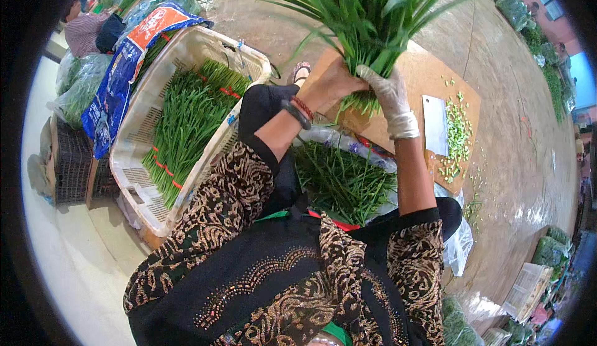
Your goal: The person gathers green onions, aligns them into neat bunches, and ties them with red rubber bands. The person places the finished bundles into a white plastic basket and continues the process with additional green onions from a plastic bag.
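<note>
A large bunch of green leafy stalks, probably Chinese chives (368, 28), stands between my hands, leaves upward and fanned out, cut ends down. My left hand (333, 84), bare with bracelets at the wrist, grips the lower stalks from the left. On the other side, my right hand (388, 89) wears a thin whitish glove and wraps the same stalks. Beneath is a wooden cutting board (438, 77). On its right part lies a cleaver (434, 124) with a wooden handle, beside many chopped stalk ends (454, 145).
A white plastic crate (126, 159) on the left holds green bunches (191, 117) tied with red bands. Loose leaves (345, 182) fill a plastic-lined container between my knees. A blue plastic bag (116, 80) hangs over the crate's far corner. Another person (84, 33) sits at upper left.
</note>
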{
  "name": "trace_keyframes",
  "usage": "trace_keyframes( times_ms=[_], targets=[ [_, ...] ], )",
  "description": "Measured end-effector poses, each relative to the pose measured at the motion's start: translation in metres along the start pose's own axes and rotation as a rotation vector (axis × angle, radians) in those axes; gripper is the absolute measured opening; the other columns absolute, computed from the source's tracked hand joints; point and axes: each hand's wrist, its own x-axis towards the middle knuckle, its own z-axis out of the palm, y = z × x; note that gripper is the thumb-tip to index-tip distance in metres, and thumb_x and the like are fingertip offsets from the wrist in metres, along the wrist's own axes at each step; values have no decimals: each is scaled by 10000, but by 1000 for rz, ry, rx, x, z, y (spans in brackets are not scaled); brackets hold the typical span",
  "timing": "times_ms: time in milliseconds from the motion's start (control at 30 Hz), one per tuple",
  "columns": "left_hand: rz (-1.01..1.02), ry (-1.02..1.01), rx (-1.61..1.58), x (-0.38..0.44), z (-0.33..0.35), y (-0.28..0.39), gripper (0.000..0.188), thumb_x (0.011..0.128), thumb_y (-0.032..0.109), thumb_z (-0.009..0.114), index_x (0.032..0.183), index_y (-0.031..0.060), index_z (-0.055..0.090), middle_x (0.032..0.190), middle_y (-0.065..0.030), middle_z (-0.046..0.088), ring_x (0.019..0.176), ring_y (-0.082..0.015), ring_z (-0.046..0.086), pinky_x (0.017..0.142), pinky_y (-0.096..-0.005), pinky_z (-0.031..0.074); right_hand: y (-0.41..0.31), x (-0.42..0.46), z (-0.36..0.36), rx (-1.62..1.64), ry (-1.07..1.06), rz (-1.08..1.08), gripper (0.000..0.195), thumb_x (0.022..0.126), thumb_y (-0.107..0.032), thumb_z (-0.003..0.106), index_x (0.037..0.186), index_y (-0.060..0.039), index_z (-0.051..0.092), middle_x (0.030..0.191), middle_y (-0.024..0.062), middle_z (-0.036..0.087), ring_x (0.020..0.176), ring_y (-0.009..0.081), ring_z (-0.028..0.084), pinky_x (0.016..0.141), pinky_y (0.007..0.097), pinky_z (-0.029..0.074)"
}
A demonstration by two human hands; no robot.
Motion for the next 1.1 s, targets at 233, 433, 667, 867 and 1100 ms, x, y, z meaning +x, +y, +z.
trace_keyframes(
  times_ms=[233,433,667,867,1100],
  targets=[
    [-504,-97,-1139,1,-18,-3,358,898,261,752,1177,45,691,1135,-48,701,940,-159,683,856,-321,553,-27,18,4,-93,-317,80,1081,667,-382,940,1461,45,344,1172,149,650,1066,209,626,908,314,535],
    [-713,-237,-1081,-1,-13,31,480,928,386,710,1297,92,620,1182,-7,674,1034,-112,636,870,-283,531,14,-15,3,-462,-116,104,1216,601,-306,958,1488,38,200,1244,197,604,1102,259,621,961,356,504],
    [-440,-544,-675,11,35,72,731,858,658,662,1216,20,690,1121,-52,670,996,-154,585,856,-292,480,-45,-65,-48,-444,-46,90,297,801,-139,786,1044,6,695,943,105,732,844,199,702,765,322,555],
    [-617,-416,-962,-89,113,23,478,919,441,709,1138,17,682,926,8,658,757,-89,562,630,-264,442,15,-127,-44,-175,-108,427,694,790,-35,788,1348,-36,376,1124,103,655,942,163,644,817,311,556],
    [-751,-277,-796,-174,37,66,460,986,345,638,1254,-29,624,1136,-73,678,1022,-134,610,911,-307,490,32,-156,7,-361,-379,207,1045,691,-275,871,1503,-58,250,1295,210,583,1192,322,601,1000,397,482]
  ],
)
